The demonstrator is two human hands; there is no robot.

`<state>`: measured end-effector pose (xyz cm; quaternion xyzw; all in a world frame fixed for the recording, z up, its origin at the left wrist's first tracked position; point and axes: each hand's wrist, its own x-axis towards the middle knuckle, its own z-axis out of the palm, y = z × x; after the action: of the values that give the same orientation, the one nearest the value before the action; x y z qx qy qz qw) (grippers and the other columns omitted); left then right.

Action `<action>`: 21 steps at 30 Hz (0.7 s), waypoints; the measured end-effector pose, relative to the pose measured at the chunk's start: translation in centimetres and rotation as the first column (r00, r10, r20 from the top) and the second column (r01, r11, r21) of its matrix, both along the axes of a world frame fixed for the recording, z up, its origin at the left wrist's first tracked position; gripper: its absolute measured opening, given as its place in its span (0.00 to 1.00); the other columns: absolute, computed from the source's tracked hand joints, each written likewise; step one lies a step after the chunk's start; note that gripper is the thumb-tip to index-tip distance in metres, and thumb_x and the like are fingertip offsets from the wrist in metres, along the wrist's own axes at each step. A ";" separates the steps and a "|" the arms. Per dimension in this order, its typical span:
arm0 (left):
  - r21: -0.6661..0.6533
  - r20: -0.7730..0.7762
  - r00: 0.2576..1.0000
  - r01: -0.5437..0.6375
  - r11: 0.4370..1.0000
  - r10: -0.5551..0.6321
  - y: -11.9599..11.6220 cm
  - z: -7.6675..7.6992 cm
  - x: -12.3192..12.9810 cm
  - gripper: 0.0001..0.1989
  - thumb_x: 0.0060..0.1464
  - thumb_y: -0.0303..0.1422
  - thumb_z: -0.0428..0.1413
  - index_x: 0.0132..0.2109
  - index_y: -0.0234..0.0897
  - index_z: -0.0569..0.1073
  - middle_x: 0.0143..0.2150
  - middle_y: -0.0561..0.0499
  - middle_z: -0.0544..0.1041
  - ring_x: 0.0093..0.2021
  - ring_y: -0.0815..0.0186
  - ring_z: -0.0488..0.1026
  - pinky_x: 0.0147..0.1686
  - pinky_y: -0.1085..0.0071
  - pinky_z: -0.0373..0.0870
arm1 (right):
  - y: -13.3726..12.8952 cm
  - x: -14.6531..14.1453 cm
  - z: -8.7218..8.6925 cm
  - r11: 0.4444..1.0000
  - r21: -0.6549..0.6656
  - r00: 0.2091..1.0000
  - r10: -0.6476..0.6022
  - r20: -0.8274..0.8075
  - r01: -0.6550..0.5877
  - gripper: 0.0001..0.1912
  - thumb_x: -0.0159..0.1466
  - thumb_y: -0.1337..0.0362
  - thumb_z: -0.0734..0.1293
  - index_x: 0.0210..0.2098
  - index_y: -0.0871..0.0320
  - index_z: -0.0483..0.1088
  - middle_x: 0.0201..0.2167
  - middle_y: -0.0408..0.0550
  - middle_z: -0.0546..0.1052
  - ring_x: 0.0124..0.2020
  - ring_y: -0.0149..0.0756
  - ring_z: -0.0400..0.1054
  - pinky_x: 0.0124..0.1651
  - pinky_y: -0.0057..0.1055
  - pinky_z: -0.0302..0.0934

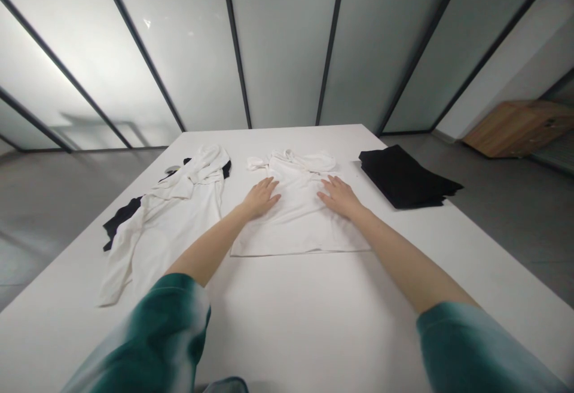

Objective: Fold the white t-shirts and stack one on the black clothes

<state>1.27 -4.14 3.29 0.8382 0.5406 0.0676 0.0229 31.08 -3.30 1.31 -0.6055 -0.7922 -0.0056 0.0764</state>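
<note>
"How do things stand?"
"My left fingers [268, 186] and right fingers [333, 186] are spread open, resting palm-down on the white shirt [293, 231], gripping nothing"
"And where's it lying?"
"Beneath both hands on the bench [314, 321], hem nearer me, its top rumpled just beyond my fingertips"
"Anything beside them?"
"Left, a white long-sleeved garment [179, 231] partly over black fabric [124, 216]; right, a black cloth stack [399, 177]"

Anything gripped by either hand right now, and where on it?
Nothing is held: left hand and right hand lie flat, fingers spread, on the white shirt.
</note>
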 end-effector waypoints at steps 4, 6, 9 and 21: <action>-0.106 -0.120 0.993 -0.035 0.994 0.022 0.7 -2.0 -0.3 0.32 0.68 0.47 0.43 0.72 0.35 0.56 0.76 0.40 0.49 0.75 0.52 0.48 0.69 0.57 0.51 | 0.0 -0.7 -1.1 0.990 -0.134 0.997 -0.021 0.073 0.031 0.34 0.72 0.48 0.52 0.71 0.59 0.55 0.74 0.59 0.52 0.73 0.52 0.45 0.70 0.49 0.45; -0.094 -0.145 0.989 -0.047 0.994 0.033 0.0 -2.4 -0.9 0.32 0.68 0.48 0.42 0.72 0.37 0.57 0.76 0.41 0.49 0.74 0.52 0.49 0.69 0.56 0.51 | -0.8 -0.8 -1.5 0.989 -0.147 0.996 -0.012 0.091 0.025 0.34 0.72 0.48 0.51 0.72 0.60 0.54 0.73 0.60 0.52 0.73 0.52 0.45 0.70 0.50 0.45; -0.067 -0.186 0.982 -0.055 0.996 0.042 -1.8 -2.0 -2.1 0.33 0.67 0.50 0.42 0.71 0.37 0.58 0.75 0.39 0.52 0.73 0.51 0.52 0.67 0.56 0.54 | -2.8 -0.8 -1.6 0.992 -0.123 0.992 0.039 0.117 -0.024 0.35 0.72 0.48 0.52 0.72 0.59 0.54 0.73 0.60 0.53 0.73 0.53 0.46 0.70 0.50 0.46; 0.139 -0.143 0.970 -0.178 0.974 0.197 -1.3 1.8 0.1 0.25 0.65 0.46 0.48 0.60 0.35 0.69 0.61 0.37 0.73 0.61 0.50 0.69 0.59 0.56 0.64 | -1.0 -1.5 3.6 0.996 0.043 0.987 0.066 0.147 -0.073 0.24 0.66 0.65 0.61 0.60 0.57 0.70 0.62 0.58 0.71 0.61 0.50 0.64 0.60 0.44 0.57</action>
<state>1.37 -5.49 5.09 0.7857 0.6124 0.0375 -0.0787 29.57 -4.33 4.87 -0.5735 -0.8159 -0.0662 0.0332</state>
